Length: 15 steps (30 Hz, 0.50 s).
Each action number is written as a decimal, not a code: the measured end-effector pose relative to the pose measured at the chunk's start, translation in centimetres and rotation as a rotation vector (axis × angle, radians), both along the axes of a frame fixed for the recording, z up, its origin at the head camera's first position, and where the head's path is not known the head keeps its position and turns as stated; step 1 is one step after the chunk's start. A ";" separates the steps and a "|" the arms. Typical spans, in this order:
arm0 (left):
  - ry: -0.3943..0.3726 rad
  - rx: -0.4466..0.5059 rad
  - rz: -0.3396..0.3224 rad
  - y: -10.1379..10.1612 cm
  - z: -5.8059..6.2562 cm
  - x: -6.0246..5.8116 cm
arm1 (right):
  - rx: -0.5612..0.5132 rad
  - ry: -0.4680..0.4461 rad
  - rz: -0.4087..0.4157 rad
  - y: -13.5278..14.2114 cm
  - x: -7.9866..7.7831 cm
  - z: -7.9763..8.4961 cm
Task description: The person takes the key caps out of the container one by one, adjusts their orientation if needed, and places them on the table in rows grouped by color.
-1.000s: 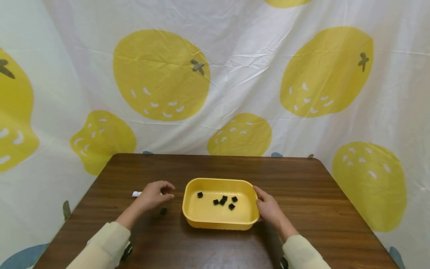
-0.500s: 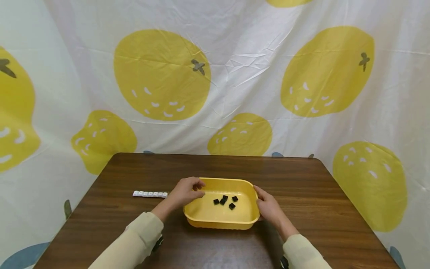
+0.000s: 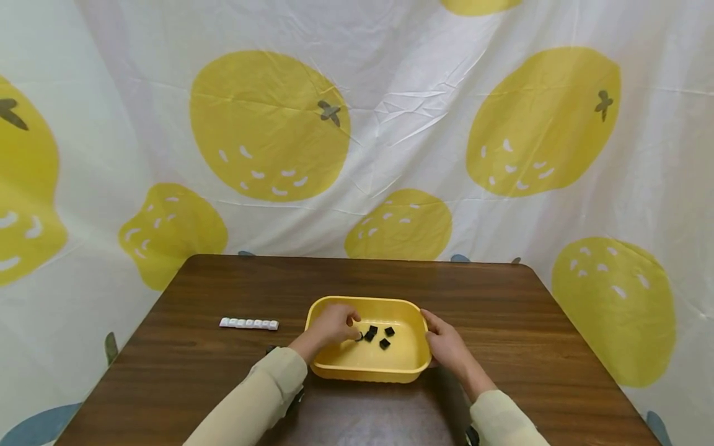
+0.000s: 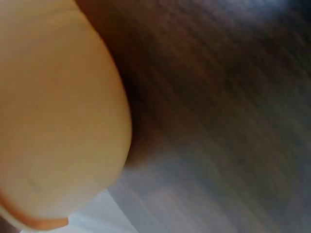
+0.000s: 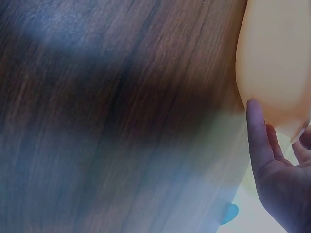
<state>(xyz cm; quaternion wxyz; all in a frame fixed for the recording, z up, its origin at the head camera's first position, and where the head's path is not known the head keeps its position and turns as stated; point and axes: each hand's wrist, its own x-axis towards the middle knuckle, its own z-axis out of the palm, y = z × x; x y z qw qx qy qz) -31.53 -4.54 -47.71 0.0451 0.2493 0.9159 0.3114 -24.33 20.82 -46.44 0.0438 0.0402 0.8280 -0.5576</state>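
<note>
In the head view, a yellow plastic tub stands on the table, with several black keycaps loose on its floor. My left hand reaches over the tub's left side. Its thumb and forefinger are apart, the thumb tip beside a partly hidden black keycap. My right hand grips the tub's right end, thumb at the rim. The right wrist view shows the fingers of that hand against the tub wall. Only the tub's outer side and tabletop appear in the left wrist view.
A straight row of white keycaps lies on the wooden table, left of the tub. A small dark thing shows beside the left sleeve. Behind the table hangs a lemon-print curtain.
My left hand has moved right, from beside the white row, over the rim and into the tub, uncovering the row. My right hand keeps its hold on the tub.
</note>
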 end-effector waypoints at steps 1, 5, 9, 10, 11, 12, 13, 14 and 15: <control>-0.009 -0.006 -0.002 0.1 -0.2 0.0 | -0.014 0.001 0.001 0.0 -0.1 -0.1; -0.023 -0.016 -0.017 0.1 -0.5 0.1 | -0.052 -0.002 -0.009 0.2 -0.3 -0.3; -0.024 -0.019 -0.032 0.2 -0.7 0.1 | -0.074 -0.013 -0.026 0.3 -0.5 -0.4; -0.024 -0.019 -0.034 0.3 -0.7 0.1 | -0.074 -0.017 -0.029 0.3 -0.5 -0.4; -0.024 -0.020 -0.035 0.3 -0.8 0.1 | -0.078 -0.023 -0.029 0.3 -0.5 -0.4; -0.020 -0.023 -0.037 0.4 -0.8 0.1 | -0.082 -0.031 -0.035 0.3 -0.5 -0.4; -0.018 -0.024 -0.038 0.5 -0.8 0.2 | -0.086 -0.038 -0.041 0.3 -0.5 -0.4; -0.019 -0.023 -0.036 0.5 -0.8 0.2 | -0.089 -0.045 -0.041 0.3 -0.5 -0.3; -0.019 -0.025 -0.034 0.5 -0.8 0.2 | -0.092 -0.053 -0.043 0.3 -0.5 -0.3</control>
